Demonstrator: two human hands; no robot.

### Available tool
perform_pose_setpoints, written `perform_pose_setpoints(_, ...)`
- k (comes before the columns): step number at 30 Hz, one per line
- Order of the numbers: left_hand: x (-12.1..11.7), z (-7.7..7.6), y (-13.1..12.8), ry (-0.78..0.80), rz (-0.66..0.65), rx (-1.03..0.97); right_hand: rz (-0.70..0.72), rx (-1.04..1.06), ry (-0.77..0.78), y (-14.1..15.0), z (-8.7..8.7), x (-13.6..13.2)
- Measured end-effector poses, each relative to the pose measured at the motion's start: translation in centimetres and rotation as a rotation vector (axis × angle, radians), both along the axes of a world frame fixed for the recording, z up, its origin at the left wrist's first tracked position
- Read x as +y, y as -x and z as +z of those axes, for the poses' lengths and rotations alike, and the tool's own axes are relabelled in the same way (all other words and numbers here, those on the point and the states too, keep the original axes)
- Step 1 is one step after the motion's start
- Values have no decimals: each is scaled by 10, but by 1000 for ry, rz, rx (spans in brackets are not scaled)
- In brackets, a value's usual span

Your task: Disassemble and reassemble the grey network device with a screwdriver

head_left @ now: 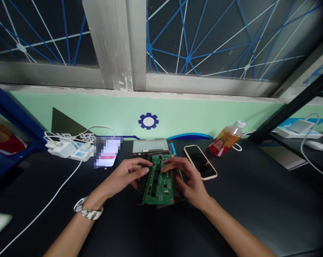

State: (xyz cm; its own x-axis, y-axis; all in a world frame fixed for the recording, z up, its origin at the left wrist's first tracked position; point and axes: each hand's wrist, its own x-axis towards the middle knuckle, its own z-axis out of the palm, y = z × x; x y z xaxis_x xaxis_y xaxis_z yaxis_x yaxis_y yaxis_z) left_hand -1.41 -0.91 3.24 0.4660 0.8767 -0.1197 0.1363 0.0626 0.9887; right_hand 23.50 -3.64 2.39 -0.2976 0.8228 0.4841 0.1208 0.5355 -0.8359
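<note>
A green circuit board lies on the black table, on top of a dark tray or cover. My left hand rests on the board's left edge, with its fingertips pressed onto the upper part of the board. My right hand holds the right edge, its fingers curled over the upper part of the board near a black chip. Both sets of fingertips nearly meet at the board's top. A grey metal plate lies just behind the board.
A dark phone lies right of the board; a lit phone lies to the left. A white power strip with cables sits at the far left. A tipped bottle lies at the back right. A blue pen lies by the plate.
</note>
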Motion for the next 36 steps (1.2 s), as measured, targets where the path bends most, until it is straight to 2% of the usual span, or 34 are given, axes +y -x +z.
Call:
perform_pose_setpoints(6,1,-3,-1,66,-54,-124,7,-125,-175,-2,9,-1)
perform_pose_setpoints(9,3,-7,-1,53,-60,-136,-30,-102,-211,-2,12,-4)
perform_pose_setpoints(12,4,-10,-1,33,-66,-136,-227,28,-230,-3,9,-4)
perform_pose_setpoints(14,5,-11,-1,25,-62,-147,-359,106,-152,-5,6,-1)
perform_pose_setpoints(15,5,-11,-1,24,-59,-152,-366,121,-69,-7,4,1)
perform_pose_setpoints(16,5,-12,-1,24,-54,-158,-324,114,35,-8,2,3)
perform_pose_setpoints(18,5,-13,-1,26,-44,-169,-150,71,241,-9,-1,4)
perform_pose_setpoints(20,5,-15,-1,31,-35,-177,4,31,357,-7,-1,3)
perform_pose_setpoints(27,3,-20,-10,79,-63,-258,162,-26,293,10,8,-14)
perform_pose_setpoints(32,-3,-18,-21,115,-24,-315,173,-59,295,15,8,-20)
perform_pose_setpoints(36,-2,-17,-21,135,13,-312,154,-33,295,13,6,-19)
